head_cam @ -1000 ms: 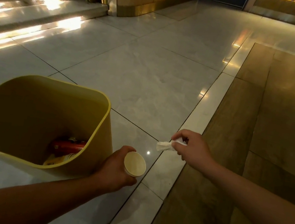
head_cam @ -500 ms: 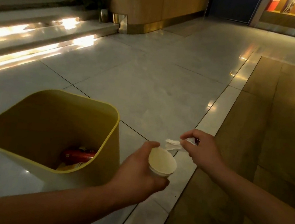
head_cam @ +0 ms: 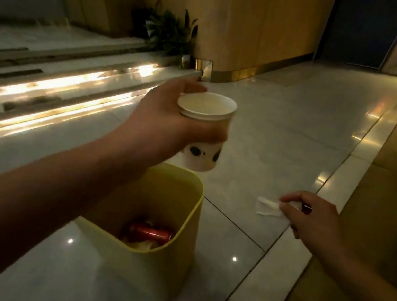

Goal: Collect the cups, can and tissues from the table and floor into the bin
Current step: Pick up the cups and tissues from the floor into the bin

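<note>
Gripping the light, crushable paper cup [head_cam: 204,128] mid-frame, left hand [head_cam: 166,120] wraps its wall; right hand [head_cam: 314,223] pinches limp tissue [head_cam: 267,207] lower right.

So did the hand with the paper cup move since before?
Yes. The left hand lifted the paper cup up: earlier it sat low beside the yellow bin, now it is above the bin's rim.
</note>
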Demonstrator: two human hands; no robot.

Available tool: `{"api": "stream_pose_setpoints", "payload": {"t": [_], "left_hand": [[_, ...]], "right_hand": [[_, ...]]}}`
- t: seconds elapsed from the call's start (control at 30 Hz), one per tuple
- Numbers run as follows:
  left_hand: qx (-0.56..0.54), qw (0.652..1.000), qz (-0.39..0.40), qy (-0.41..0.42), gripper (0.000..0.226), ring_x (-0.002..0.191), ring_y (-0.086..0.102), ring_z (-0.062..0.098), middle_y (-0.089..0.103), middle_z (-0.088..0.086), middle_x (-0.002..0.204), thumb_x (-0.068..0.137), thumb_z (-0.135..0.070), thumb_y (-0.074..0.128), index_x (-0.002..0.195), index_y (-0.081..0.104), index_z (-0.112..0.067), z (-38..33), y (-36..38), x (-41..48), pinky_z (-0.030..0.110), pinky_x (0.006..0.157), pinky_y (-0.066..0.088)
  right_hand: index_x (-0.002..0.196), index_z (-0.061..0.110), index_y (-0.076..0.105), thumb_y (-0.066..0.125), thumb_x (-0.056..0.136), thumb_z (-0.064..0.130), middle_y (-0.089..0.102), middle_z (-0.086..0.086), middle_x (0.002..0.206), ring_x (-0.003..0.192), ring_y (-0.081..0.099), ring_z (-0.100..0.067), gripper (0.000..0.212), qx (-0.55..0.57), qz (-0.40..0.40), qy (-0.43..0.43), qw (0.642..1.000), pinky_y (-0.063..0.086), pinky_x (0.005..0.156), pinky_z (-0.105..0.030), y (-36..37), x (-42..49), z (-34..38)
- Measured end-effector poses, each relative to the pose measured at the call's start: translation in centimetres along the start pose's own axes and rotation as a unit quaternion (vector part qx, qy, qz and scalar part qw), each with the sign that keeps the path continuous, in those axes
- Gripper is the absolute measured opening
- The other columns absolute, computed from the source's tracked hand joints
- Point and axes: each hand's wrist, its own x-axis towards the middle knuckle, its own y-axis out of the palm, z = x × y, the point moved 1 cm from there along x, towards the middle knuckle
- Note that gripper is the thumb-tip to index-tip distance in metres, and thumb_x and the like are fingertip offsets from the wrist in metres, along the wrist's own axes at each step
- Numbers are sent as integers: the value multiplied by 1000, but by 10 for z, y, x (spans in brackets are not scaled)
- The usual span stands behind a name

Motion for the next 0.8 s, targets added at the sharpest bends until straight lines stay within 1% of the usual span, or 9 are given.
{"api": "stream_pose_setpoints", "payload": {"t": [0.07,0.13,0.2,0.3,0.4,0.47,0.6,0.73,0.8], "left_hand": [[22,999,-7,-35,73,102,62,12,63,-5,114,58,-32,87,124,56,-25,24,-26,0,33,82,55],[37,996,-2,-77,70,105,61,19,62,1,117,61,-27,86,124,56,-23,53,-44,-1,40,87,54],[55,992,6,-114,69,107,59,22,59,4,120,62,-23,85,124,56,-22,82,-55,0,37,83,54],[93,984,26,-147,66,106,55,23,54,4,120,64,-16,85,123,55,-20,115,-61,2,25,71,48],[116,977,50,-170,66,109,52,25,52,7,124,65,-11,84,123,54,-21,138,-65,3,28,74,48],[145,970,80,-178,72,113,48,24,48,7,131,66,-8,82,129,50,-21,147,-67,4,29,77,47],[263,937,163,-164,80,108,44,17,46,4,135,65,-11,83,135,45,-20,155,-65,8,22,70,43],[343,887,254,-177,82,110,52,23,51,4,127,61,-18,87,132,45,-20,162,-58,14,34,82,54],[375,868,276,-173,84,107,52,23,51,3,121,61,-19,87,132,43,-18,166,-54,14,33,77,53]], "right_hand": [[80,25,71,70,87,10,60,-5,60,41,52,-7,17,7,3,0,1000,42,42,-25,4,0,8],[80,25,71,70,87,9,59,-6,58,38,51,-5,17,7,5,-5,1000,41,39,-22,8,0,17],[81,23,71,69,87,9,59,-6,58,39,52,-5,16,11,9,-13,1000,41,37,-17,14,1,28],[83,22,72,69,87,9,59,-4,57,38,50,-3,13,25,11,-28,999,41,37,-15,23,1,44],[82,22,72,70,86,9,58,3,53,38,50,-4,14,46,19,-33,998,41,38,-16,35,0,58],[82,22,73,71,86,9,58,6,50,38,49,-5,14,53,26,-41,997,43,40,-19,42,0,67],[85,21,73,70,86,10,61,-4,62,42,51,-5,11,61,41,-55,996,45,44,-23,59,1,88],[87,19,73,70,86,13,65,-5,69,48,55,-7,7,47,68,-92,992,49,46,-24,80,4,110],[89,20,74,70,86,15,66,-3,73,51,57,-10,7,21,86,-110,990,51,48,-25,91,7,120]]}}
